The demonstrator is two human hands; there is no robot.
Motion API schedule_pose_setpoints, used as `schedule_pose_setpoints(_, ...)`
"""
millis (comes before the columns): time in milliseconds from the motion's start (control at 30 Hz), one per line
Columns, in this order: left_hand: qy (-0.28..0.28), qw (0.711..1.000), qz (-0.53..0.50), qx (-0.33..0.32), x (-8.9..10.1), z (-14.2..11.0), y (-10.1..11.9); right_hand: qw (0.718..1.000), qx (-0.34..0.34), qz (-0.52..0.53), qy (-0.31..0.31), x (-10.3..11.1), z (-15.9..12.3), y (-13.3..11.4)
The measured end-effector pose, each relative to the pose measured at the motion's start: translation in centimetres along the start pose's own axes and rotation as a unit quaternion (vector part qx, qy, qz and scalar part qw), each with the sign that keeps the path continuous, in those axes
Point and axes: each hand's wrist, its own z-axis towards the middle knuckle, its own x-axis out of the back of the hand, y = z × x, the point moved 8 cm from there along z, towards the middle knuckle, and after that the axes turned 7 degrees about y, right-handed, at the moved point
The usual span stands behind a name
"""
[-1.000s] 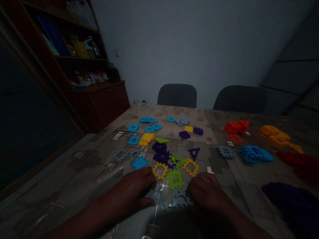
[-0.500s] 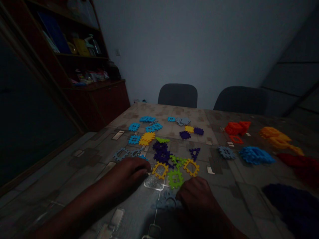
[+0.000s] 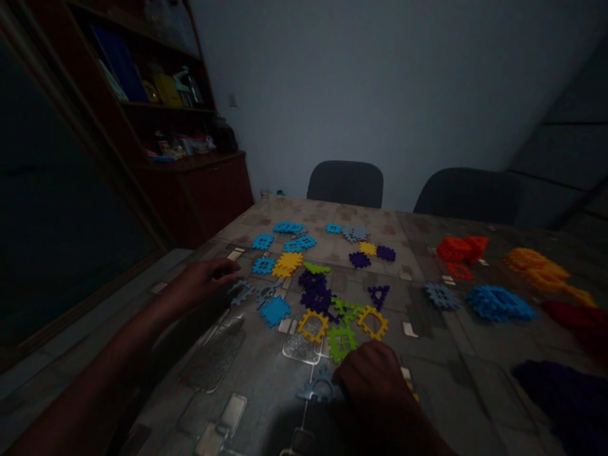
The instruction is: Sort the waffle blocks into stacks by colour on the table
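While the right hand keeps its fingers curled over the right end of a grey arched piece, this piece lies just on the near side of the green square piece on the tabletop. It seems grasped at the edge, although the fingertips are hidden. Well to the left of the green square piece, and somewhat beyond it, the left hand has its fingers loosely bent and released, close beside a grey ring piece; whether they touch, I cannot tell. Two yellow frames lie near the green square piece, beyond it to its left and right. Farther left of it lies a flat blue piece, and behind it are dark purple pieces.
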Motion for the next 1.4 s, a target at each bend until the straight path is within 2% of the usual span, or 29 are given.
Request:
schedule_pose_setpoints(133, -0.057, 0.998, 0.007, 0.002, -0.9, -0.6, 0.4, 1.000, -0.004, 0.001, 0.006, -0.4, -0.2, 0.1)
schedule_pose_setpoints(267, -0.066, 0.997, 0.026, 0.002, -1.2, -1.2, 1.0, 1.000, 0.019, -0.017, 0.008, -1.0, -0.4, -0.2)
schedule_pose_setpoints(467, -0.050, 0.995, 0.086, -0.026, -2.0, -1.3, 1.9, 0.998, 0.046, -0.031, 0.030, -1.4, -0.6, -0.6)
schedule_pose_setpoints(633, 0.008, 0.992, 0.106, -0.071, -3.0, -1.3, 4.1, 0.996, 0.056, -0.038, 0.056, -1.2, -0.8, -0.3)
schedule_pose_setpoints(800, -0.013, 0.989, 0.104, -0.103, -5.4, -1.8, 5.2, 0.996, 0.054, -0.038, 0.053, -1.1, -0.8, -0.4)
schedule_pose_setpoints(933, -0.013, 0.990, 0.092, -0.105, -5.9, -1.9, 5.1, 0.994, 0.074, -0.044, 0.061, -1.1, -0.8, -0.7)
schedule_pose_setpoints(1233, 0.013, 0.993, 0.029, -0.115, -4.8, -2.1, 6.9, 0.995, 0.077, -0.048, 0.046, -0.6, -1.0, -0.1)
schedule_pose_setpoints(1333, 0.009, 0.991, -0.079, -0.104, -4.8, -2.6, 8.2, 0.997, 0.066, -0.040, 0.006, -0.2, -0.8, 0.3)
schedule_pose_setpoints(1400, -0.016, 0.982, -0.167, -0.086, -5.6, -3.5, 9.6, 0.998, 0.048, -0.018, -0.024, 0.2, -0.5, 0.7)
